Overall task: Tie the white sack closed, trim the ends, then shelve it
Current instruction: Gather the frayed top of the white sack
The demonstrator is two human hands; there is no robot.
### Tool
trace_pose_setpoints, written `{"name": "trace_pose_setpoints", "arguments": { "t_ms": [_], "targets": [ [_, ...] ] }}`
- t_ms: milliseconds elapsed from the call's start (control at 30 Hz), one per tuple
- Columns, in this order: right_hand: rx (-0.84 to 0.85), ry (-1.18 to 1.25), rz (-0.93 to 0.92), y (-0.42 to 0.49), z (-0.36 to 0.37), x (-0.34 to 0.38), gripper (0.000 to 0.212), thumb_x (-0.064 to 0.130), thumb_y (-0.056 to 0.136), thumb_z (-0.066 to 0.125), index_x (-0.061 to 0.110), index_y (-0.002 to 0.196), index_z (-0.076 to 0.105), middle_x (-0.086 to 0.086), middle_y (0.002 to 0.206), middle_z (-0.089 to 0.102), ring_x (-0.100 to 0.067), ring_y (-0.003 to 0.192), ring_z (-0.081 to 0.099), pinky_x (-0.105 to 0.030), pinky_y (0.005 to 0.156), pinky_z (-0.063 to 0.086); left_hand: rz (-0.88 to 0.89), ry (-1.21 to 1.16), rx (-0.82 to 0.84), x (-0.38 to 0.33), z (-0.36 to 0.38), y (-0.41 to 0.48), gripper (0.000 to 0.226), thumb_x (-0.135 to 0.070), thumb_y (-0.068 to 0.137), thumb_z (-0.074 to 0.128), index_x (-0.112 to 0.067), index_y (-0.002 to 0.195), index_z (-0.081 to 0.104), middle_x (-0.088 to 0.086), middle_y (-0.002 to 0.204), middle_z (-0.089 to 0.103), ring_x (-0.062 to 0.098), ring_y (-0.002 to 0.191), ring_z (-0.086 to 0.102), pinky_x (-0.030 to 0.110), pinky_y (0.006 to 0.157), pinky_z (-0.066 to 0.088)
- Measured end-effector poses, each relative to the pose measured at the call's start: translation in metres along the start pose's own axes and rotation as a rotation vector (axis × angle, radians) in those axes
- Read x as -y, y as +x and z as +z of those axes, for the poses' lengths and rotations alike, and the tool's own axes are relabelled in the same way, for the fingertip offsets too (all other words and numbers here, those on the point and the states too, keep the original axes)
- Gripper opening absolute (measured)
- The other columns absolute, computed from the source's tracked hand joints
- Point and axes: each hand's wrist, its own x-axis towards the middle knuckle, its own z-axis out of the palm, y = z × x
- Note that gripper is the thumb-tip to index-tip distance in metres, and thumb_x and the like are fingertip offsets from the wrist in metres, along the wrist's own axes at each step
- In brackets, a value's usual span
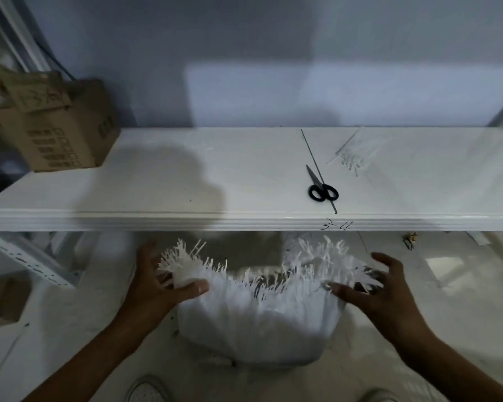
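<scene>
Low in the frame's centre, the white sack (259,320) stood on the floor below the shelf (186,221), its frayed mouth gaping; the left hand (160,282) pinched the left corner of the rim between thumb and fingers, while the right hand (372,288) hovered spread and loose against the right edge, gripping nothing. Farther up, black-handled scissors (321,188) lay closed on the shelf right of centre, near a clear bag of ties (355,150), and a cardboard box (61,132) sat at upper left.

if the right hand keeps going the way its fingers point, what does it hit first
Probably the frayed rim of the white sack: the right hand is open, fingers aimed left at it, though depth is unclear.
</scene>
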Motion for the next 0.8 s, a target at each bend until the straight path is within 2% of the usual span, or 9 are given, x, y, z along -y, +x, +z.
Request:
{"name": "trace_pose_setpoints", "arguments": {
  "t_ms": [100, 167, 267, 400, 533, 633, 667, 733, 800],
  "targets": [
    [0.051, -0.034, -0.036, -0.006, 0.009, -0.012, 0.037, 0.032, 0.063, 0.088, 0.021, 0.093, 0.070, 0.014, 0.091, 0.074, -0.003, 0.085, 0.068, -0.031, 0.080, 0.051, 0.005, 0.092, 0.059, 0.013, 0.008, -0.002, 0.024, -0.012, 0.071, 0.085, -0.021, 0.085, 0.068, -0.013, 0.066, 0.074, 0.000, 0.065, 0.070, 0.011, 0.053, 0.049],
    [0.011, -0.049, -0.091, -0.008, 0.014, -0.014, 0.033, 0.026, 0.075, 0.080, 0.013, 0.057, 0.055, 0.016, 0.053, 0.059, 0.001, 0.054, 0.053, -0.028, 0.063, 0.041, -0.013, 0.109, 0.023, 0.021, 0.012, -0.003, 0.011, -0.022, 0.076, 0.082, -0.022, 0.083, 0.073, -0.005, 0.072, 0.078, 0.010, 0.072, 0.074, 0.024, 0.063, 0.055],
    [-0.075, -0.036, -0.083, -0.009, 0.018, -0.015, 0.040, 0.027, 0.089, 0.065, 0.009, 0.058, 0.047, 0.005, 0.054, 0.051, -0.018, 0.056, 0.047, -0.033, 0.055, 0.034, 0.001, 0.140, -0.102, 0.025, 0.012, 0.000, 0.011, -0.028, 0.082, 0.076, -0.017, 0.081, 0.073, 0.003, 0.077, 0.076, 0.019, 0.076, 0.071, 0.033, 0.071, 0.055],
    [-0.127, -0.040, -0.121, -0.008, 0.021, -0.011, 0.037, 0.031, 0.094, 0.057, -0.004, 0.081, 0.056, -0.025, 0.077, 0.061, -0.034, 0.071, 0.059, -0.034, 0.058, 0.042, 0.003, 0.177, -0.173, 0.018, 0.010, 0.003, 0.055, -0.027, 0.092, 0.065, -0.014, 0.045, 0.039, -0.004, 0.031, 0.036, 0.006, 0.032, 0.040, 0.022, 0.044, 0.032],
    [-0.119, 0.063, -0.247, -0.009, 0.020, 0.012, 0.029, 0.024, 0.099, 0.046, 0.003, 0.078, 0.047, -0.007, 0.067, 0.049, -0.018, 0.066, 0.044, -0.033, 0.056, 0.034, 0.044, 0.135, -0.132, -0.005, 0.019, -0.001, 0.050, -0.032, 0.098, 0.052, -0.016, 0.052, 0.038, -0.006, 0.038, 0.036, 0.008, 0.041, 0.040, 0.018, 0.043, 0.027],
    [-0.055, 0.166, -0.332, -0.014, 0.017, 0.037, 0.022, 0.036, 0.100, 0.039, 0.028, 0.098, 0.059, 0.023, 0.088, 0.064, 0.003, 0.085, 0.058, -0.024, 0.079, 0.044, 0.071, -0.024, -0.095, -0.039, 0.023, -0.010, 0.030, -0.043, 0.097, 0.044, -0.026, 0.072, 0.048, -0.009, 0.068, 0.049, 0.002, 0.058, 0.052, 0.007, 0.052, 0.037],
    [-0.015, 0.187, -0.339, -0.015, 0.015, 0.042, 0.026, 0.050, 0.097, 0.038, 0.035, 0.099, 0.060, 0.019, 0.097, 0.066, 0.003, 0.092, 0.058, -0.027, 0.085, 0.045, 0.084, -0.087, -0.069, -0.050, 0.021, -0.011, 0.024, -0.048, 0.092, 0.047, -0.030, 0.077, 0.051, -0.014, 0.071, 0.055, -0.007, 0.059, 0.057, 0.003, 0.053, 0.041],
    [0.052, 0.132, -0.380, -0.015, 0.009, 0.050, 0.054, 0.083, 0.073, 0.041, 0.033, 0.077, 0.058, 0.007, 0.079, 0.064, -0.009, 0.074, 0.059, -0.031, 0.070, 0.048, 0.110, -0.127, 0.007, -0.066, 0.014, -0.011, 0.027, -0.054, 0.069, 0.061, -0.032, 0.086, 0.057, -0.017, 0.070, 0.070, -0.014, 0.065, 0.064, 0.005, 0.054, 0.048],
    [0.061, -0.009, -0.418, -0.017, 0.002, 0.061, 0.063, 0.085, 0.054, 0.058, 0.028, 0.079, 0.061, 0.004, 0.073, 0.069, -0.010, 0.067, 0.063, -0.023, 0.060, 0.048, 0.131, -0.072, 0.051, -0.076, 0.005, -0.008, 0.049, -0.046, 0.050, 0.076, -0.028, 0.093, 0.061, -0.018, 0.073, 0.073, -0.010, 0.070, 0.067, 0.009, 0.054, 0.051]
  ]
}}
